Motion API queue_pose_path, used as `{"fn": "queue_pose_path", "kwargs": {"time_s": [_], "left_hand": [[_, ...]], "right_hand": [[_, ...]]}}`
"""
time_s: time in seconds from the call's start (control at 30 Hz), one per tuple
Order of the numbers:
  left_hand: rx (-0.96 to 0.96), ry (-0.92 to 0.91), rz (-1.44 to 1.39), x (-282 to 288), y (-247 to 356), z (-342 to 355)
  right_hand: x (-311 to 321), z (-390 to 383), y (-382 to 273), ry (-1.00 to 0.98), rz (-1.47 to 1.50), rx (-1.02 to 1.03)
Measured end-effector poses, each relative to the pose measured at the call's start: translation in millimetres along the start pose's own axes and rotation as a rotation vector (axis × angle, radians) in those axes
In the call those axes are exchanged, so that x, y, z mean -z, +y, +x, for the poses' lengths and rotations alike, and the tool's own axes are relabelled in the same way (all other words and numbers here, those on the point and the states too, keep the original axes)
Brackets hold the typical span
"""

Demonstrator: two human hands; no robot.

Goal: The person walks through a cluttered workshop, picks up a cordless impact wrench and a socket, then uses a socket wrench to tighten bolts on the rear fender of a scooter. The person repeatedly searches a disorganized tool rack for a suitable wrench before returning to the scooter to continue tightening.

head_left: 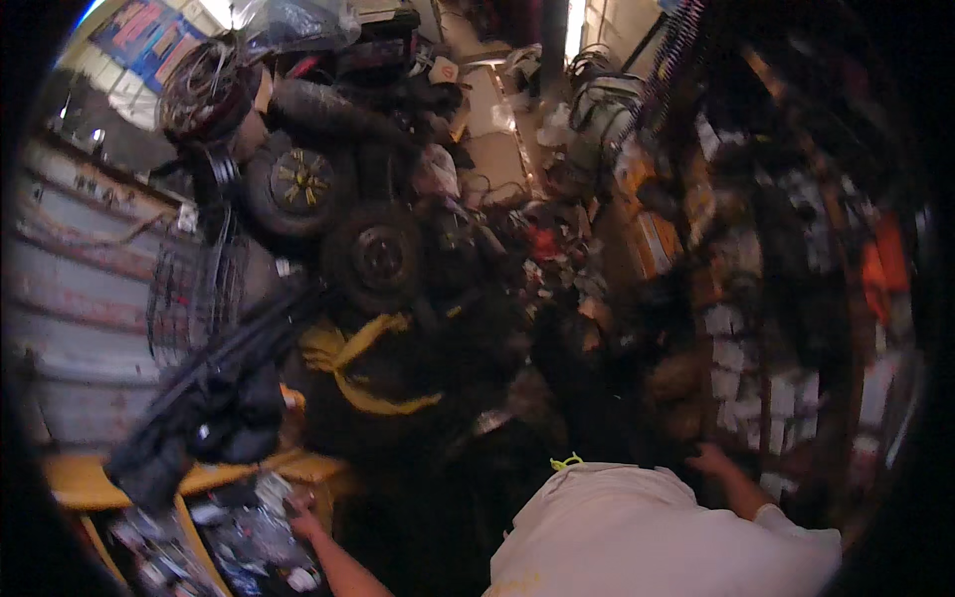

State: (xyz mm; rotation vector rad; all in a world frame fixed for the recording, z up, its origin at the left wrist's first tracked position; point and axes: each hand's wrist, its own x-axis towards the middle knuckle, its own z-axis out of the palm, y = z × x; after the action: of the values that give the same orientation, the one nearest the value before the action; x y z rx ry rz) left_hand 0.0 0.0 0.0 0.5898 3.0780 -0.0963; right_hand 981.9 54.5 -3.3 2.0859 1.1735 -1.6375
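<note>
My left hand is at the lower left, beside an open wooden compartment crammed with small plastic-bagged pieces; its fingertips are too blurred to show whether they grip anything. My right hand is out to the lower right in shadow, near dark, indistinct items, its finger shape unclear. My pale shirt fills the lower middle. Above the left compartment, a long black padded item lies slantwise over the wooden edge.
Tires, a wire basket, a yellow crumpled strap and coiled cables form a dense heap ahead. Metal sheeting stands left. Shelves of small boxes line the right side, with an orange item.
</note>
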Motion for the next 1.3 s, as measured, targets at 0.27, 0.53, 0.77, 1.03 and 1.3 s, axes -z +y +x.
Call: {"fn": "queue_pose_path", "kwargs": {"time_s": [0.27, 0.53, 0.77, 1.03, 1.3], "left_hand": [[0.006, -0.134, -0.092, 69, 232, -9], [0.262, -0.578, -1.167, 129, 424, -1], [-0.474, -0.757, -0.415, 44, 766, 4], [-0.385, -0.917, -0.612, 151, 1240, 109], [-0.722, -0.956, -0.835, 286, 1630, 153]], "right_hand": [[189, 113, -260, 0.232, 0.037, 0.152], [325, 220, -520, 0.317, 0.204, 0.393], [493, 365, -819, 0.410, 0.245, 0.781], [706, 525, -1021, 0.647, 0.451, 0.383], [890, 622, -1209, 0.919, 0.510, 0.438]]}}
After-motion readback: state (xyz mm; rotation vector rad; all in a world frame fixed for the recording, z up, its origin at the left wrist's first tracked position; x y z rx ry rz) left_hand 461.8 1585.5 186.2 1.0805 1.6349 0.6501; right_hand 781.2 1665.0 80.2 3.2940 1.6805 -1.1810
